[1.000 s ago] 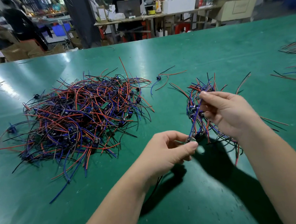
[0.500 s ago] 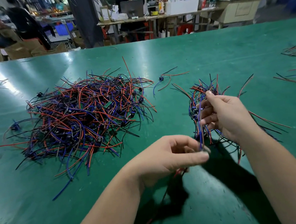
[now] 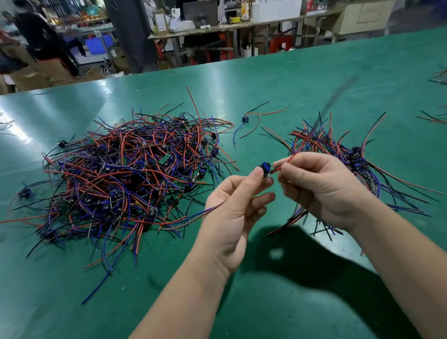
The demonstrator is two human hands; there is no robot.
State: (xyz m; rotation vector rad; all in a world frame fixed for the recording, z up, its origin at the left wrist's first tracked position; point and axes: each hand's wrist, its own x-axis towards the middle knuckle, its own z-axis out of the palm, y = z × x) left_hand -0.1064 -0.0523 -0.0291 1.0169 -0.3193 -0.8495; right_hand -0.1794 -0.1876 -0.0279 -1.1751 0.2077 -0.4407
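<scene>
Above the green table (image 3: 315,68), near the middle, two hands meet. The left hand (image 3: 235,215) pinches a small blue part (image 3: 265,167) between its thumb and first finger. Its other fingers are bent loosely below. A thin blue wire (image 3: 191,219) runs from this hand out to the left, low over the table. The right hand (image 3: 319,187) is just beside the blue part. Its thumb and first finger pinch a red wire (image 3: 285,163) that comes out of the part. A dark wire (image 3: 330,104) goes up and away from the hands, but it is too blurry to see well. Left of the hands lies a big pile of wires (image 3: 129,179), red, blue and black, all mixed up. A smaller bunch of wires (image 3: 327,143) sits behind and under the right hand. I cannot tell if that hand holds the bunch too. One loose piece (image 3: 245,119) with a few wires lies alone between the two heaps, farther back.
</scene>
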